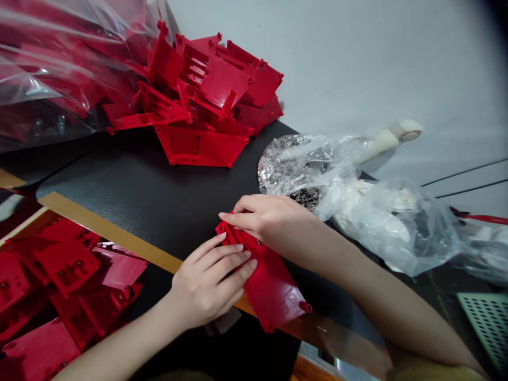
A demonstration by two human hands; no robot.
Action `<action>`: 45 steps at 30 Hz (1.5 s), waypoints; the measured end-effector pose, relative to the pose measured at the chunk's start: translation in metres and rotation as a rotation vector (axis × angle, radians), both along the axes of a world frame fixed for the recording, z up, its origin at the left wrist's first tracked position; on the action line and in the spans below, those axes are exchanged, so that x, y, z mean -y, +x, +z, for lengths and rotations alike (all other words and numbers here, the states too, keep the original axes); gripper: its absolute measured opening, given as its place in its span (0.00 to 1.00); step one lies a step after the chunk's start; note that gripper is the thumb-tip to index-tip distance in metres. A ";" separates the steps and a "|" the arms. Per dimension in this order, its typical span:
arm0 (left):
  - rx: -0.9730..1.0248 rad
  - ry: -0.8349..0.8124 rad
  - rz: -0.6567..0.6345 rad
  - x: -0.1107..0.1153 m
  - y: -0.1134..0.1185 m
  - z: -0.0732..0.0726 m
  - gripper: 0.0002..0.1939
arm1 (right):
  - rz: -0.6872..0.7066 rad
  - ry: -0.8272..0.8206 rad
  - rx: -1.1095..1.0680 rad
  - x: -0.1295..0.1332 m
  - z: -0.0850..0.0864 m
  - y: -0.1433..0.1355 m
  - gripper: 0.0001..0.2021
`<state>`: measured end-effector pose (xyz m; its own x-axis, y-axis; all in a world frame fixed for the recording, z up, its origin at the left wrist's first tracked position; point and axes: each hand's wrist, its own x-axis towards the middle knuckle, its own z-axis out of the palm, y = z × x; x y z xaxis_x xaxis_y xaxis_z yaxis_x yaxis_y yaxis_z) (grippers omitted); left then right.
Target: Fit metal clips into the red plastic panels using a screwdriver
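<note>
A red plastic panel [273, 291] with slotted compartments at its upper end and pegs at its corners lies at a slant across the table's front edge. My left hand [214, 278] rests on its left side, with the fingers bent over the compartments and holding it. From the right, my right hand [273, 219] grips the upper end, fingers pressed together on the panel. Whether a small part sits under my right fingertips is hidden. A little metal contact shows in the compartment beside that hand.
A pile of red panels [222, 79] stands at the back, beside a clear bag [59, 69] of more. Several others fill a drawer or box [51, 201] at lower left. Right of my hands are small metal parts [307, 197], plastic wrapping [397, 222] and a pale handle [391, 140].
</note>
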<state>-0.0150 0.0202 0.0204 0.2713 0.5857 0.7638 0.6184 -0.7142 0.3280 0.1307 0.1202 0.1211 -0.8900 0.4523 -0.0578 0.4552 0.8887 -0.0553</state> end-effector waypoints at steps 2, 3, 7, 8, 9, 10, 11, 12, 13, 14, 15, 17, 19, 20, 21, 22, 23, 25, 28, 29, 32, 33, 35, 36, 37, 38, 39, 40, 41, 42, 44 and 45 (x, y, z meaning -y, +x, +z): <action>0.005 0.002 -0.003 0.000 0.000 -0.001 0.10 | -0.033 -0.059 -0.071 -0.002 0.001 0.005 0.15; 0.009 0.003 -0.007 0.000 0.000 -0.001 0.10 | -0.054 -0.091 -0.111 -0.002 0.002 0.007 0.14; 0.019 0.001 -0.019 0.001 -0.001 -0.002 0.10 | -0.108 -0.185 -0.213 -0.004 -0.003 0.009 0.10; 0.020 -0.001 -0.018 0.001 -0.001 -0.002 0.10 | -0.106 -0.198 -0.214 -0.004 -0.006 0.008 0.10; 0.020 -0.003 -0.017 0.001 -0.001 -0.002 0.10 | -0.102 -0.207 -0.206 -0.005 -0.008 0.006 0.10; 0.020 -0.005 -0.017 0.001 -0.001 -0.002 0.10 | -0.094 -0.217 -0.193 -0.005 -0.009 0.005 0.10; 0.017 -0.006 -0.016 0.001 -0.001 -0.002 0.10 | -0.080 -0.228 -0.180 -0.006 -0.010 0.003 0.10; 0.014 -0.004 -0.015 0.001 -0.001 -0.003 0.10 | -0.068 -0.235 -0.172 -0.007 -0.009 0.002 0.10; 0.011 -0.003 -0.014 0.001 -0.001 -0.003 0.10 | -0.060 -0.243 -0.169 -0.008 -0.008 0.001 0.11; 0.010 -0.002 -0.012 0.001 -0.001 -0.003 0.10 | -0.058 -0.251 -0.168 -0.009 -0.007 0.001 0.11; 0.011 0.000 -0.012 0.001 -0.001 -0.003 0.10 | -0.055 -0.257 -0.170 -0.010 -0.005 0.001 0.11; 0.018 -0.001 -0.014 0.001 0.000 -0.003 0.10 | -0.049 -0.262 -0.168 -0.011 -0.002 0.002 0.11; 0.020 -0.003 -0.016 0.001 0.000 -0.004 0.11 | -0.039 -0.253 -0.157 -0.011 -0.001 0.003 0.11; 0.020 -0.004 -0.016 0.001 0.000 -0.004 0.11 | -0.034 -0.244 -0.153 -0.012 -0.001 0.003 0.11; 0.019 -0.005 -0.014 0.001 0.000 -0.004 0.11 | -0.030 -0.238 -0.153 -0.012 -0.002 0.003 0.11; 0.018 -0.006 -0.013 0.001 0.000 -0.003 0.11 | -0.031 -0.235 -0.153 -0.012 -0.004 0.003 0.11; 0.018 -0.006 -0.012 0.001 0.000 -0.003 0.11 | -0.032 -0.236 -0.156 -0.013 -0.005 0.003 0.10; 0.016 -0.006 -0.012 0.002 0.000 -0.003 0.11 | -0.036 -0.242 -0.161 -0.013 -0.006 0.002 0.10; 0.016 -0.005 -0.014 0.002 0.000 -0.003 0.11 | -0.045 -0.240 -0.150 -0.013 -0.006 0.001 0.10; 0.018 -0.005 -0.013 0.002 0.000 -0.004 0.11 | -0.046 -0.239 -0.145 -0.013 -0.005 0.001 0.10; 0.022 -0.004 -0.013 0.002 0.000 -0.004 0.10 | -0.066 -0.239 -0.136 -0.012 -0.003 0.001 0.10; 0.023 -0.002 -0.012 0.002 0.001 -0.004 0.10 | -0.075 -0.237 -0.134 -0.012 -0.003 0.001 0.10; 0.024 -0.002 -0.011 0.002 0.001 -0.004 0.10 | -0.078 -0.224 -0.132 -0.012 -0.003 0.001 0.10; 0.024 -0.003 -0.010 0.001 0.000 -0.004 0.10 | -0.068 -0.213 -0.132 -0.011 -0.004 0.001 0.10; 0.023 -0.005 -0.011 0.001 0.000 -0.004 0.10 | -0.054 -0.201 -0.132 -0.011 -0.004 0.001 0.10; 0.023 -0.006 -0.011 0.001 0.000 -0.004 0.10 | -0.041 -0.190 -0.133 -0.011 -0.005 0.001 0.10; 0.022 -0.006 -0.010 0.001 0.000 -0.004 0.10 | -0.030 -0.181 -0.134 -0.011 -0.005 0.001 0.10; 0.020 -0.006 -0.009 0.001 -0.001 -0.004 0.10 | -0.023 -0.176 -0.134 -0.011 -0.006 0.001 0.11; 0.019 -0.004 -0.008 0.001 -0.001 -0.004 0.10 | -0.021 -0.174 -0.134 -0.012 -0.006 0.001 0.11; 0.018 -0.004 -0.007 0.001 0.000 -0.004 0.10 | -0.020 -0.173 -0.134 -0.011 -0.006 0.002 0.11; 0.017 -0.001 -0.003 0.002 0.000 -0.003 0.10 | -0.019 -0.170 -0.136 -0.011 -0.007 0.002 0.11; 0.016 0.001 -0.002 0.002 0.000 -0.003 0.10 | -0.017 -0.166 -0.136 -0.010 -0.008 0.001 0.10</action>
<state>-0.0147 0.0185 0.0171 0.2595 0.5844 0.7689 0.6118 -0.7155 0.3373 0.1321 0.1307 0.1129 -0.8871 0.4615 -0.0122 0.4482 0.8546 -0.2621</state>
